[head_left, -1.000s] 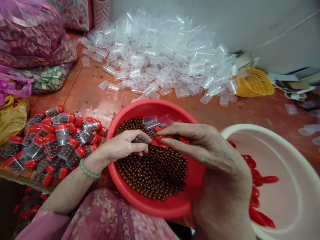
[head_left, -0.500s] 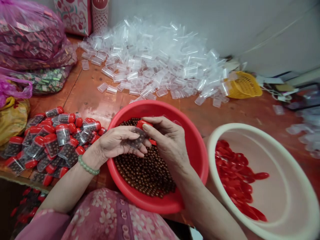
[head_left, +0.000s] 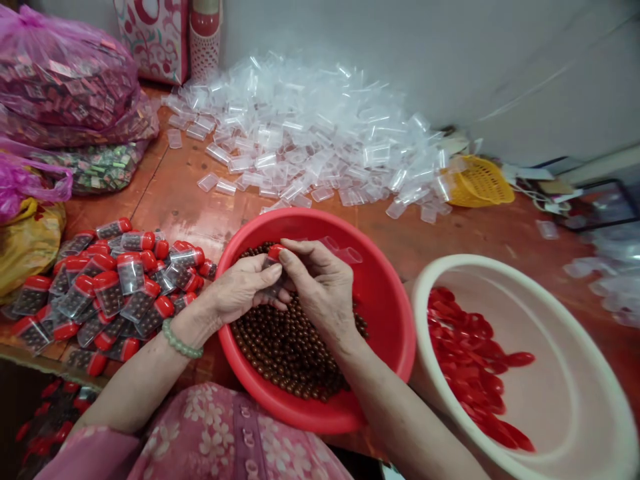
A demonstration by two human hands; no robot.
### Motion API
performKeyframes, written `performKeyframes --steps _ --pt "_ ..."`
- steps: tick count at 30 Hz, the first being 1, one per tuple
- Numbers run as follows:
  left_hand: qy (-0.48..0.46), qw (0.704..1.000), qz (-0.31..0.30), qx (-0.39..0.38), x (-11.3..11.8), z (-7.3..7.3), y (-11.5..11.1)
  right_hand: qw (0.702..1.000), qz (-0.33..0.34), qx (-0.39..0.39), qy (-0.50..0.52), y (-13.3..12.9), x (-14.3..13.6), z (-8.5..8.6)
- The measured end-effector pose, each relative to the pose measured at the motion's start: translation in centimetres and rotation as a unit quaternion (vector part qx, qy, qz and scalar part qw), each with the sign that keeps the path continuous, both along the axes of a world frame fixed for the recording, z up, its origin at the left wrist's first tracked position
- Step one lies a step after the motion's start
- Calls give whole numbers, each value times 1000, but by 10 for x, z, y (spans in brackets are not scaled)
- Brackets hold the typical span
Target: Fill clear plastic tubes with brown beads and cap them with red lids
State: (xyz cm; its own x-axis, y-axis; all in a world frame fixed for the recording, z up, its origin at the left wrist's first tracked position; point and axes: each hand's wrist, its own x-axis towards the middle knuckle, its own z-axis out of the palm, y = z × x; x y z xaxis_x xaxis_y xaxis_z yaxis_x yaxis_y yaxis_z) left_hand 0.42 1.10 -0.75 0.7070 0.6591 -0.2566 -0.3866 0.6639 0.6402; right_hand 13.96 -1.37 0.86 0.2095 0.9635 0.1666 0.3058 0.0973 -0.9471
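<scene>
Above the red basin (head_left: 387,313), my left hand (head_left: 237,287) is closed around a small clear plastic container (head_left: 273,285) with dark balls inside. My right hand (head_left: 323,287) pinches the red cap (head_left: 275,251) at the container's top end; its fingers partly hide the cap. Many shiny brown balls (head_left: 285,357) fill the lower left of the basin, and a few clear empty containers (head_left: 350,255) lie against its far wall. Left of the basin is a heap of filled, red-capped containers (head_left: 107,290) on the table.
A cream tub (head_left: 565,393) with loose red caps (head_left: 475,360) stands at the right. Clear empty containers (head_left: 310,147) are piled along the wall, beside a yellow basket (head_left: 480,183). Purple bags (head_left: 65,80) and a yellow bag (head_left: 30,247) sit at the left.
My left hand has closed its fingers more around the container. My right hand has moved slightly left, staying at the cap. The red piece that showed under my right fingers is no longer visible.
</scene>
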Motion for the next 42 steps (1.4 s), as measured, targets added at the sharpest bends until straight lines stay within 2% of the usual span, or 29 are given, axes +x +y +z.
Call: performKeyframes --steps 2,4,6,10,15,20,24,26,28,30,31,32,36,39,42 --pt "-3 1000 20 -17 -1 0 0 994 49 33 -96 -1 5 -5" --pt "-12 999 27 -31 -3 -1 1 971 108 71 -199 -3 10 -10" --pt "-22 999 20 -37 -3 -2 1 944 139 109 -277 -4 12 -14" --pt "-34 999 19 -15 -3 -3 1 914 103 161 -358 -4 8 -18" --pt "-43 999 13 13 -3 -3 -1 868 66 263 -416 0 7 -15" --pt "-33 999 9 10 -5 -2 -1 852 65 310 -416 3 5 -12" --pt "-31 999 -7 4 -6 -1 -1 855 82 303 -412 3 6 -13" --pt "-39 999 0 5 -5 -1 0 867 83 287 -399 4 12 -13" --pt "-33 999 27 -5 -3 0 0 909 27 240 -340 4 20 -13" --pt "-10 998 57 -33 0 0 1 952 -84 171 -238 4 30 -15" --pt "2 996 68 -50 2 0 1 959 -134 152 -200 3 34 -17" --pt "13 995 79 -63 3 1 1 957 -149 149 -201 2 37 -18" --pt "52 991 105 -65 7 1 3 932 -1 167 -322 -4 41 -25" --pt "67 994 53 -66 9 0 3 919 19 175 -353 -5 35 -24" --pt "60 992 18 -109 12 -2 0 883 101 230 -397 -4 25 -22"
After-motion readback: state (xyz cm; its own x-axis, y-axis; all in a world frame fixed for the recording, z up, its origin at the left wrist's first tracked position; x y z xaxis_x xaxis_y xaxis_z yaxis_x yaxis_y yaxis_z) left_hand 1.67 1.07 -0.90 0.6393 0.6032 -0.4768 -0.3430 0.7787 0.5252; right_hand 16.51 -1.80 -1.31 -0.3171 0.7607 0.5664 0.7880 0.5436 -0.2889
